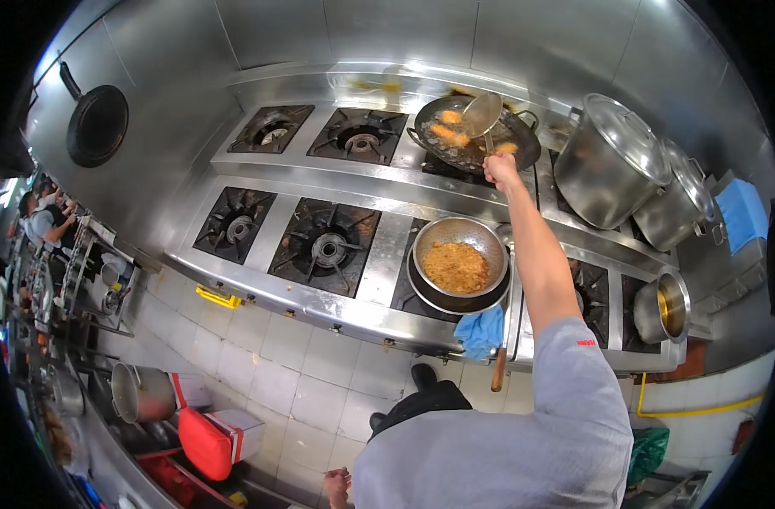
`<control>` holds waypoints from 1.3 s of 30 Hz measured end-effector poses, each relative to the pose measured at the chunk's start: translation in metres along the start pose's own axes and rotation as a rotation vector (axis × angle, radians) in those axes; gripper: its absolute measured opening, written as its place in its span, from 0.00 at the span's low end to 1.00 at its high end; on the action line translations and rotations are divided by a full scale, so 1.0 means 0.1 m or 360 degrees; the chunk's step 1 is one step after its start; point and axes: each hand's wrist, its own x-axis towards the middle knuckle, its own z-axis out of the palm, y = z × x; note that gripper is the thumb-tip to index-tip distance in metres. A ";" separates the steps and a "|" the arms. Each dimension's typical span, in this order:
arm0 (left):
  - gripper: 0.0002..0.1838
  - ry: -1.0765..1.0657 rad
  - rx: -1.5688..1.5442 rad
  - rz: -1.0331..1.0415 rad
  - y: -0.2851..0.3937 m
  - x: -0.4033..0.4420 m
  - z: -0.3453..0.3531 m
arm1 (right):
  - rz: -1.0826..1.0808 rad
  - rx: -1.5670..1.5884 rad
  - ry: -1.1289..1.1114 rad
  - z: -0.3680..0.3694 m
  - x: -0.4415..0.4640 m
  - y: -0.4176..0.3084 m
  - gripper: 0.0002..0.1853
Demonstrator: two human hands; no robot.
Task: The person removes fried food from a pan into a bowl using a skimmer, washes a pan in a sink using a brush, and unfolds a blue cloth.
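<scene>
My right hand (501,167) is closed around the handle of a round skimmer (482,114), stretched out over the back burner. Below the skimmer, a black wok (527,136) holds bubbling oil and several orange-brown fried pieces (448,134). My left hand (337,485) hangs low by my side, its fingers loosely bent and apart, with nothing visible in it. Nearer to me on the front burner, a metal bowl (493,246) of brown crumbly food (455,268) rests in a dark pan (438,299). A blue cloth (481,331) lies by a wooden handle (499,371).
Two large lidded pots (604,174) stand right of the wok. A metal pot (650,310) with yellowish liquid is at the front right. Several burners (328,248) extend left. A frying pan (97,125) hangs on the left wall. Behind lie a red lid (204,444) and a tall pot (137,393).
</scene>
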 end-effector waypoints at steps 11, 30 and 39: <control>0.11 -0.0004 0.0061 -0.0176 0.04 0.00 0.06 | -0.0135 -0.0230 -0.0144 -0.17 -0.27 -0.11 0.12; 0.10 -0.0078 0.0020 -0.0139 -0.05 0.38 0.21 | -0.0795 -0.1352 0.0594 -1.37 -0.24 -0.11 0.13; 0.09 -0.0080 0.0039 -0.0141 -0.06 0.33 0.18 | 0.0181 -0.1132 0.0019 -0.93 -0.16 -0.17 0.06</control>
